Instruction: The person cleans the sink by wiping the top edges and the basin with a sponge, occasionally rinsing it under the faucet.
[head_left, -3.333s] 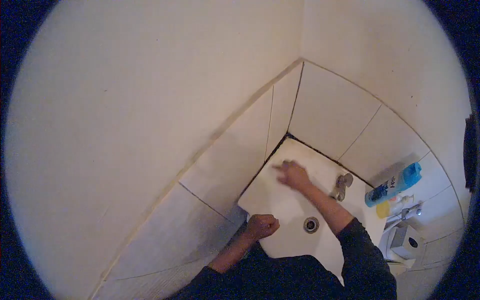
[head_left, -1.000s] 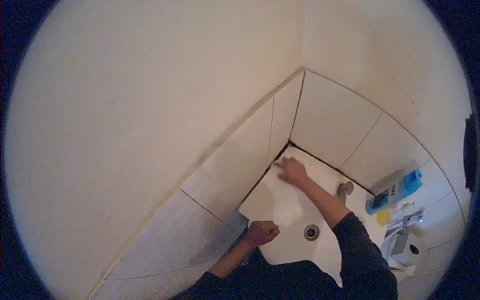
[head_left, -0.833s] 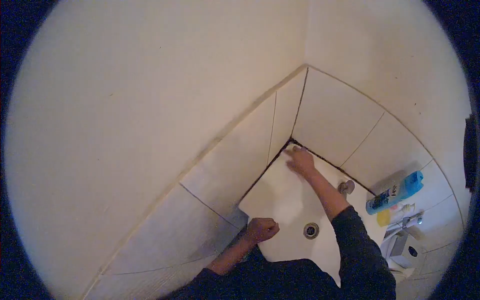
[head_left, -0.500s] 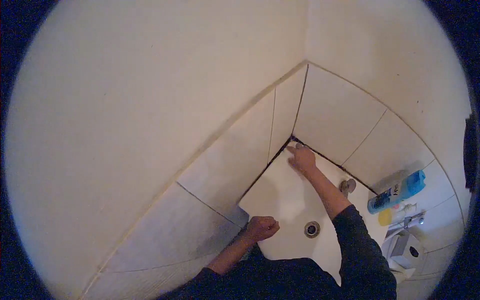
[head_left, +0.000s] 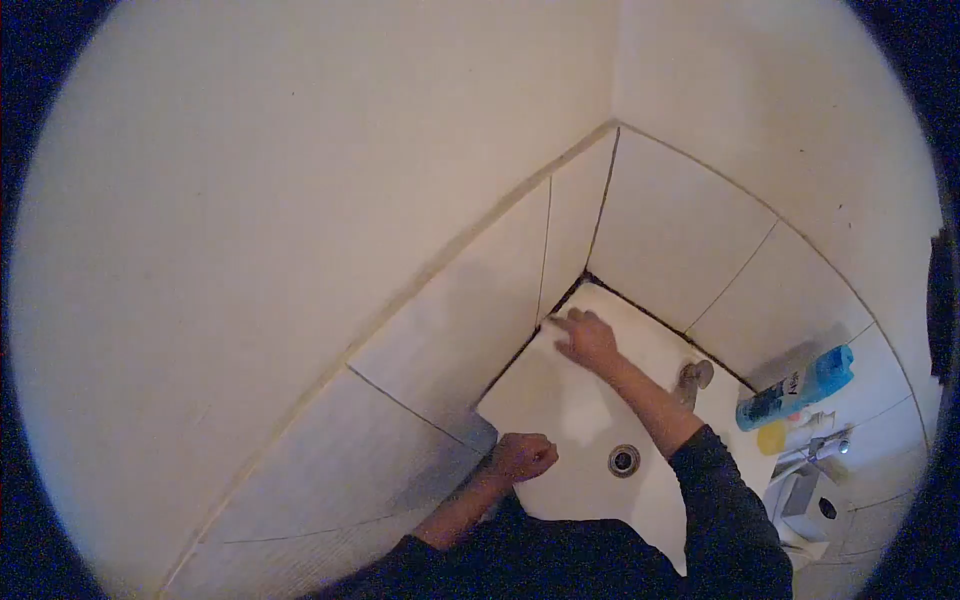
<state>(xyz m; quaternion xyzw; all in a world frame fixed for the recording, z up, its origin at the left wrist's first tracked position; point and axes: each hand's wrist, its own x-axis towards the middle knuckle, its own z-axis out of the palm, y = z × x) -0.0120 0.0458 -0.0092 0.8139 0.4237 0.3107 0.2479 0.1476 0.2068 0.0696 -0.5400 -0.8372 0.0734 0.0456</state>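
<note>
A white sink point(head_left: 590, 400) fits into the tiled corner, its round metal drain point(head_left: 624, 460) near the front. My right hand point(head_left: 588, 340) reaches over the back left of the sink, fingertips right at the dark seam point(head_left: 518, 357) along the left wall. Its fingers are drawn together round something small and pale at the tips, which I cannot make out. At the sink's left front edge rests my left hand point(head_left: 524, 457), closed in a fist. A metal tap point(head_left: 694, 377) stands to the right of my right forearm.
On the sink's right side stands a blue bottle point(head_left: 795, 388), with a yellow item point(head_left: 772, 436) beside it. Farther right is a white box-shaped thing with a dark hole point(head_left: 805, 500). Tiled walls point(head_left: 690, 220) close in the left and back sides.
My right hand has moved left and slightly toward me, from the back corner along the left seam. My left hand stays in place.
</note>
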